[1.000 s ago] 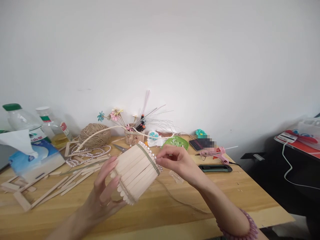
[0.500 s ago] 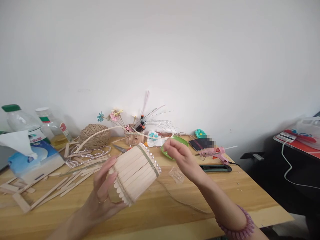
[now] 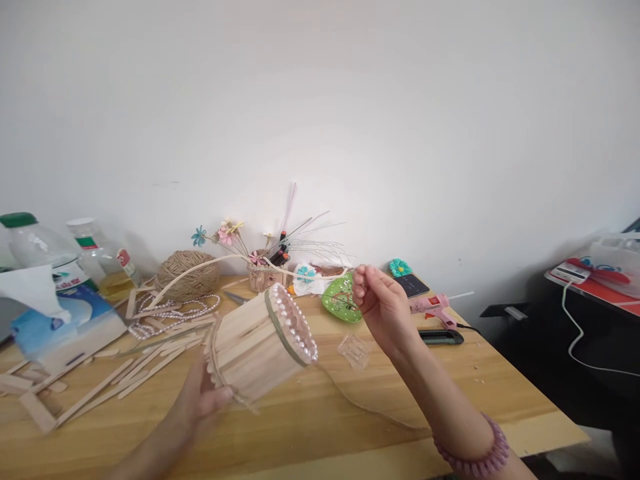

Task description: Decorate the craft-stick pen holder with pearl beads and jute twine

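My left hand grips the base of a round basket made of wooden craft sticks, tilted so its pearl-trimmed rim faces right. My right hand is raised to the right of the basket, above a green dish, with fingers curled in a pinch on something too small to name. A pink bead bracelet is on my right wrist.
On the wooden table lie loose craft sticks, a pearl string, a twine ball, a small flower pot, bottles, a tissue box, a pink glue gun, a phone and a small clear packet.
My right hand left the basket rim and rose to the right, over the green dish. My left hand turned the basket so its open pearl rim faces right.
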